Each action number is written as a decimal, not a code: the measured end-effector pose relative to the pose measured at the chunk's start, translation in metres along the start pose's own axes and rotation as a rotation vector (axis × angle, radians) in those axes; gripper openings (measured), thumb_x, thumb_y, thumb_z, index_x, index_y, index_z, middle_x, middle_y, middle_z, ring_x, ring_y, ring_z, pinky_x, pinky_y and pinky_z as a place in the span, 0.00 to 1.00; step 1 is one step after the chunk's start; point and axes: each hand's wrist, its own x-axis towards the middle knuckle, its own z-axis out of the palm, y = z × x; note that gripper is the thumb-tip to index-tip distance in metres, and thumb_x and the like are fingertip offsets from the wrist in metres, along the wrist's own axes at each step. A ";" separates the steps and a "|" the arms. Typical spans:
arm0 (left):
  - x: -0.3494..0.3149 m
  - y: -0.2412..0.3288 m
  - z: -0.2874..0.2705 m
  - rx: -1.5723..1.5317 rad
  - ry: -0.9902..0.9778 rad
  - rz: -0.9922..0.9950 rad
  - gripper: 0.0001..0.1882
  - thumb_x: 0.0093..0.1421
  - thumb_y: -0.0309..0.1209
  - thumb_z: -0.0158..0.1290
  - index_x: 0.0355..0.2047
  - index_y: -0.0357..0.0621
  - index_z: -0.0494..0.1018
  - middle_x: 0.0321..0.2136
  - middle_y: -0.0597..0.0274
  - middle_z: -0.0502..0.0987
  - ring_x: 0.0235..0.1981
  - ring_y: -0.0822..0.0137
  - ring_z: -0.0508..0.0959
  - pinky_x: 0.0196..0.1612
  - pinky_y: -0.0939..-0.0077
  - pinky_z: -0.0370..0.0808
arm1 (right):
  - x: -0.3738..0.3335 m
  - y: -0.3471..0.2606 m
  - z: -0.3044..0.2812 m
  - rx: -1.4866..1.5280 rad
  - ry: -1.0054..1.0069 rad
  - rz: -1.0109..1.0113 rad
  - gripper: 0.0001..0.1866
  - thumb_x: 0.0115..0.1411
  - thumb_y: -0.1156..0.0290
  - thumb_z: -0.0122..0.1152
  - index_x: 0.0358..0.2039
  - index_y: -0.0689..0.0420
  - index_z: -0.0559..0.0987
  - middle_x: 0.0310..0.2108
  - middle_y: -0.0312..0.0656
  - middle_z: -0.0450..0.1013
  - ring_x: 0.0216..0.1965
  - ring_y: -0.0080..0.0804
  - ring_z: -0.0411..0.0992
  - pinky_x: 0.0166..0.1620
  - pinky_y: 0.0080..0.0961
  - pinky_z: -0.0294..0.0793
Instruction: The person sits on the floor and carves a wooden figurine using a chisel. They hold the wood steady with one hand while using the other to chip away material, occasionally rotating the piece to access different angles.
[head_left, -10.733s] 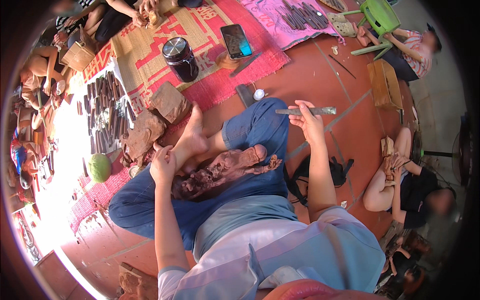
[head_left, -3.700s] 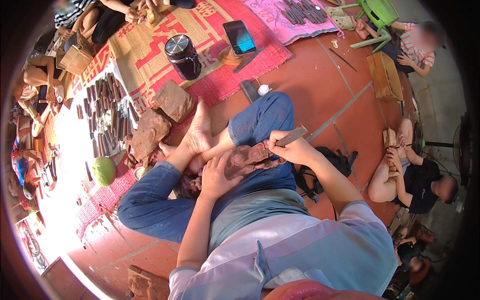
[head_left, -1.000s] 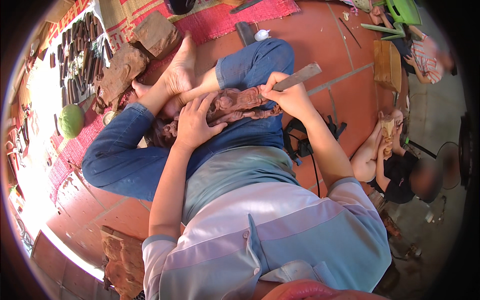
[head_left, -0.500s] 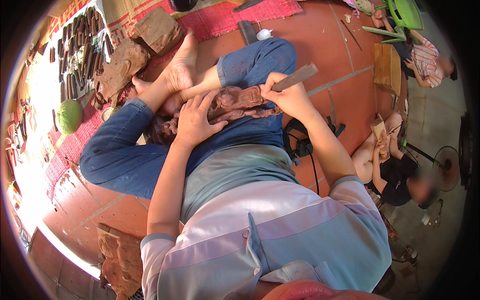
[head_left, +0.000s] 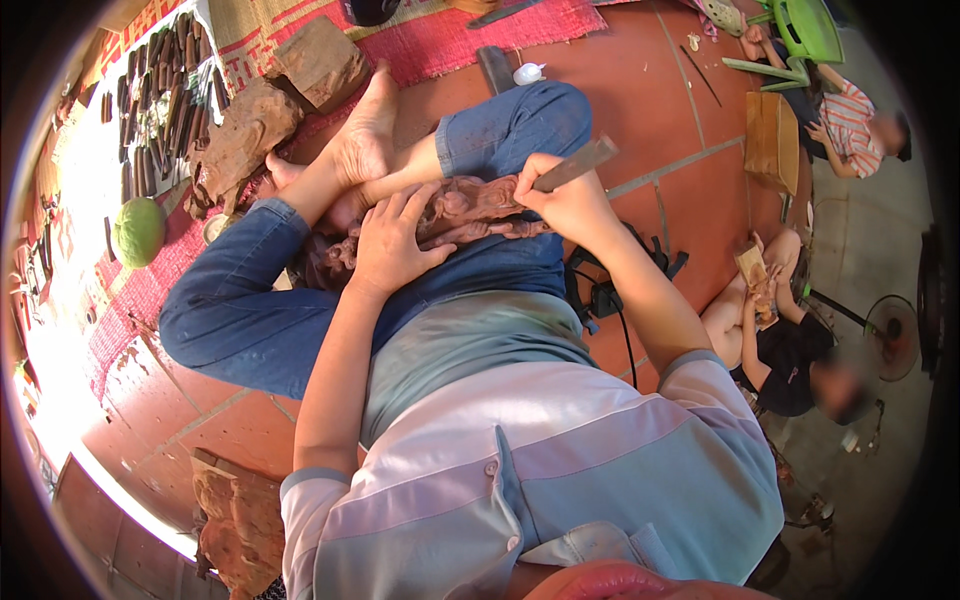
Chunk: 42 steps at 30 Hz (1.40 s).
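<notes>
A reddish-brown wood carving (head_left: pixel 470 208) with deep, knobbly relief lies across my lap over the blue jeans. My left hand (head_left: pixel 390 240) grips its left part from above, fingers stretched over it and the thumb apart on the near side. At the carving's right end, my right hand (head_left: pixel 562 205) is closed around a flat grey-brown strip-like tool (head_left: pixel 577 165). The strip's upper end sticks out above the fist, pointing up and right. Its lower end is hidden by my fingers, so whether it touches the wood I cannot tell.
Rows of carving tools (head_left: pixel 165 100) lie on a white cloth at the upper left, near rough wood blocks (head_left: pixel 320 62) and a green round fruit (head_left: pixel 138 232). A black strap with a cable (head_left: pixel 608 296) lies right of my lap. Two people sit farther right, near a fan (head_left: pixel 895 325).
My right hand has shifted slightly left along the carving, and the strip-like tool has moved left and down with it. My left hand stays in place.
</notes>
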 end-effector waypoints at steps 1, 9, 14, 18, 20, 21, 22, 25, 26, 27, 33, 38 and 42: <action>0.000 0.000 0.000 -0.005 0.001 0.004 0.43 0.39 0.42 0.68 0.58 0.53 0.65 0.51 0.56 0.70 0.51 0.53 0.72 0.53 0.59 0.69 | 0.002 0.006 -0.001 0.057 0.000 0.034 0.06 0.52 0.82 0.62 0.23 0.61 0.73 0.23 0.35 0.74 0.31 0.21 0.74 0.35 0.21 0.72; 0.000 0.003 -0.002 0.017 -0.017 -0.010 0.43 0.39 0.41 0.67 0.58 0.53 0.65 0.50 0.56 0.71 0.50 0.53 0.72 0.53 0.59 0.70 | 0.000 0.005 0.005 0.031 0.115 -0.077 0.03 0.50 0.77 0.62 0.24 0.59 0.76 0.22 0.42 0.76 0.26 0.32 0.76 0.30 0.28 0.72; 0.000 0.004 -0.002 -0.032 0.086 0.061 0.41 0.38 0.40 0.67 0.56 0.49 0.68 0.47 0.55 0.73 0.46 0.52 0.74 0.50 0.59 0.71 | -0.003 -0.003 0.001 0.001 0.146 -0.111 0.04 0.52 0.74 0.61 0.24 0.58 0.75 0.21 0.46 0.73 0.24 0.41 0.74 0.28 0.31 0.71; 0.005 0.007 0.005 -0.097 0.077 0.111 0.40 0.40 0.41 0.65 0.55 0.48 0.68 0.48 0.52 0.74 0.48 0.51 0.74 0.51 0.58 0.71 | -0.009 0.010 -0.003 -0.034 0.110 -0.148 0.08 0.54 0.74 0.61 0.22 0.57 0.72 0.18 0.39 0.69 0.22 0.29 0.68 0.28 0.29 0.69; 0.003 0.005 0.004 -0.121 0.067 0.118 0.41 0.41 0.43 0.65 0.57 0.47 0.67 0.49 0.50 0.73 0.51 0.51 0.73 0.54 0.57 0.69 | -0.006 0.017 -0.005 0.039 0.095 -0.129 0.07 0.53 0.73 0.61 0.21 0.56 0.72 0.18 0.42 0.70 0.21 0.35 0.69 0.28 0.32 0.70; 0.001 0.004 0.003 -0.119 0.052 0.113 0.41 0.41 0.44 0.65 0.57 0.46 0.66 0.50 0.49 0.73 0.52 0.50 0.73 0.55 0.56 0.68 | -0.005 0.018 -0.003 0.046 0.093 -0.151 0.07 0.53 0.73 0.61 0.21 0.56 0.73 0.17 0.43 0.70 0.21 0.37 0.70 0.28 0.33 0.71; -0.002 0.003 0.002 -0.081 0.079 0.122 0.42 0.41 0.43 0.64 0.58 0.47 0.65 0.51 0.49 0.72 0.52 0.50 0.72 0.55 0.56 0.69 | -0.007 0.022 0.003 0.030 0.100 -0.220 0.07 0.52 0.73 0.62 0.21 0.56 0.73 0.17 0.45 0.70 0.20 0.40 0.71 0.28 0.35 0.71; -0.012 -0.003 0.008 -0.061 0.012 0.110 0.44 0.43 0.42 0.66 0.61 0.48 0.62 0.53 0.49 0.70 0.54 0.49 0.71 0.57 0.58 0.67 | -0.011 0.016 0.008 -0.232 0.078 -0.319 0.03 0.48 0.77 0.63 0.21 0.56 0.77 0.19 0.45 0.73 0.22 0.37 0.74 0.29 0.30 0.73; -0.009 -0.009 0.003 0.013 0.004 0.080 0.45 0.43 0.44 0.65 0.62 0.49 0.60 0.53 0.49 0.69 0.54 0.48 0.70 0.57 0.58 0.67 | 0.001 0.011 0.006 -0.055 0.039 -0.233 0.03 0.47 0.77 0.64 0.21 0.57 0.77 0.19 0.44 0.74 0.22 0.34 0.74 0.28 0.28 0.72; -0.011 -0.008 0.011 -0.003 -0.029 0.059 0.46 0.44 0.45 0.65 0.63 0.50 0.59 0.54 0.50 0.68 0.55 0.47 0.69 0.57 0.57 0.66 | -0.005 0.006 -0.001 0.066 -0.023 -0.072 0.03 0.47 0.78 0.64 0.22 0.58 0.77 0.19 0.42 0.74 0.23 0.31 0.74 0.28 0.26 0.72; -0.006 -0.008 0.013 -0.021 -0.042 0.054 0.46 0.44 0.44 0.64 0.63 0.52 0.58 0.56 0.47 0.66 0.56 0.47 0.68 0.59 0.56 0.65 | -0.009 0.013 0.004 -0.180 0.032 -0.338 0.05 0.46 0.77 0.67 0.24 0.57 0.80 0.22 0.41 0.77 0.24 0.32 0.76 0.30 0.26 0.74; -0.004 -0.006 0.012 -0.019 -0.061 0.037 0.45 0.44 0.44 0.64 0.62 0.52 0.59 0.55 0.49 0.68 0.56 0.49 0.69 0.59 0.56 0.66 | 0.002 0.013 -0.011 -0.026 -0.055 -0.138 0.05 0.46 0.75 0.69 0.24 0.57 0.79 0.22 0.41 0.77 0.24 0.33 0.76 0.32 0.28 0.75; -0.001 -0.005 0.011 -0.042 -0.047 0.057 0.44 0.44 0.44 0.63 0.62 0.52 0.59 0.55 0.49 0.68 0.56 0.50 0.70 0.58 0.58 0.67 | 0.006 0.022 -0.012 0.122 -0.050 -0.086 0.06 0.47 0.73 0.69 0.24 0.57 0.78 0.23 0.42 0.77 0.26 0.35 0.76 0.33 0.30 0.74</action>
